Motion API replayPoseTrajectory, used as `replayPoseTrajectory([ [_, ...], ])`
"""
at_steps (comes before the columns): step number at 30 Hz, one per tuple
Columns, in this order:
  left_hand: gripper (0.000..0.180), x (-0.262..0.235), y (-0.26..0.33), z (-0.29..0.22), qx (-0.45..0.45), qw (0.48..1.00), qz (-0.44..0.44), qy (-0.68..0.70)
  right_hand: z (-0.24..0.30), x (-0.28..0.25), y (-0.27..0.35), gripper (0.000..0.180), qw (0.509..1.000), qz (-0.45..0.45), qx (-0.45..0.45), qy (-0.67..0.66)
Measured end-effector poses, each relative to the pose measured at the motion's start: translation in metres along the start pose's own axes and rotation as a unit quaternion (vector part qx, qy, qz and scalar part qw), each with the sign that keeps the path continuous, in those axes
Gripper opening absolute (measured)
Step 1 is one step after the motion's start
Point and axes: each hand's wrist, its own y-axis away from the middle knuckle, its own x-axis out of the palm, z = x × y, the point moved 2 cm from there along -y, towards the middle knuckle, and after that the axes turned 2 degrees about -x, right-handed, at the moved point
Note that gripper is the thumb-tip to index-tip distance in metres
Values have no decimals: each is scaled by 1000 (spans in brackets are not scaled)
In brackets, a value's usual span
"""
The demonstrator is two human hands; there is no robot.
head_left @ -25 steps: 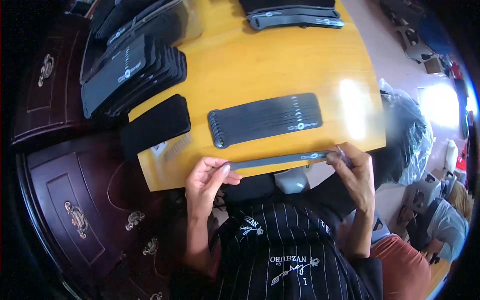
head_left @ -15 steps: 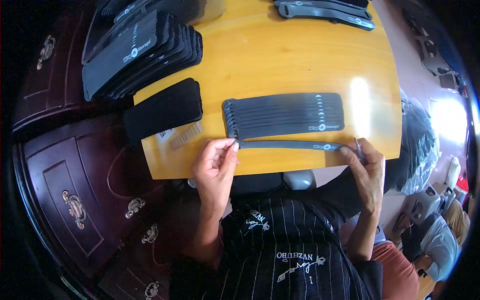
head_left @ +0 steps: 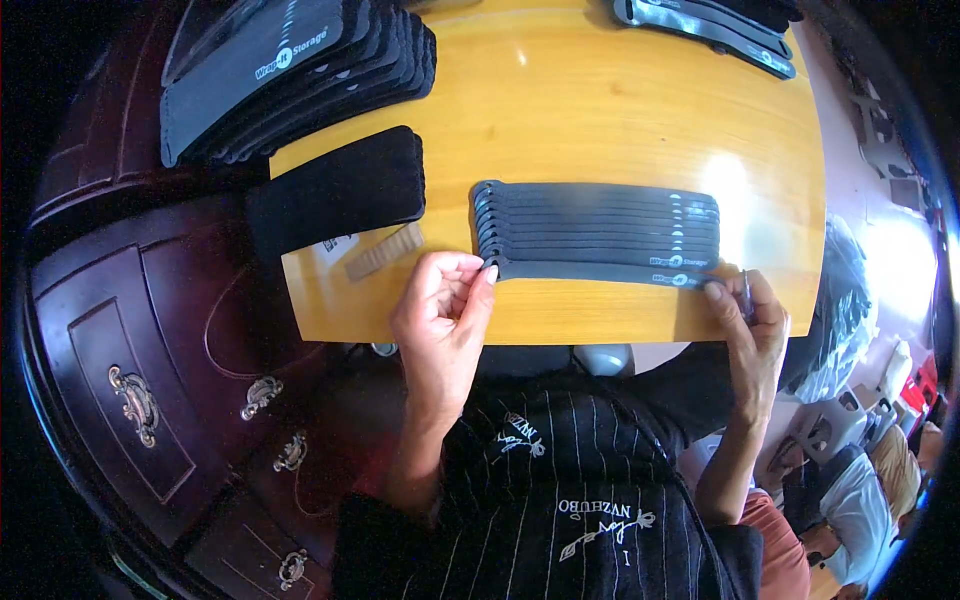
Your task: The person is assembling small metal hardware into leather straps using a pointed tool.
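Observation:
A dark grey strap (head_left: pixel 600 272) with white print lies along the near edge of a fanned row of like straps (head_left: pixel 590 222), touching or slightly overlapping it. My left hand (head_left: pixel 442 315) pinches its left end, where the row's rounded ends line up. At the other end, my right hand (head_left: pixel 755 318) is closed with thumb and fingers on the strap's tip. A small shiny metallic object (head_left: pixel 746 292) also sits in the right hand's fingers; its kind is not clear.
Far left on the yellow table (head_left: pixel 520 110) stands a large stack of grey straps (head_left: pixel 300 80). Nearer lie a black stack (head_left: pixel 340 190), a printed label (head_left: pixel 338 243) and a tan strip (head_left: pixel 385 252). More straps (head_left: pixel 710 35) lie at the far right. Dark drawers (head_left: pixel 130 370) flank the left.
Both hands have moved the strap up against the near edge of the row, closing the narrow gap. The whole view has shifted slightly.

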Motion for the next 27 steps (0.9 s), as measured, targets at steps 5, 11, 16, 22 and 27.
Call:
replayPoseTrajectory([
  [5, 12, 3, -1, -2, 7, 1000, -3, -14, -2, -2, -1, 23, 999, 1, 6, 50],
  [11, 13, 1, -2, -3, 6, 1000, -5, -17, -1, 2, -2, 24, 999, -15, -7, 38],
  [16, 13, 4, -3, -2, 19, 999, -7, -30, -6, 2, -2, 25, 999, -25, 0, 21],
  [22, 14, 5, -3, -6, 20, 998, -16, -54, -2, 6, -2, 27, 999, -35, 1, 23],
  [27, 15, 13, -2, -4, 1, 999, -2, -46, -5, 0, 2, 25, 998, -63, 18, 24],
])
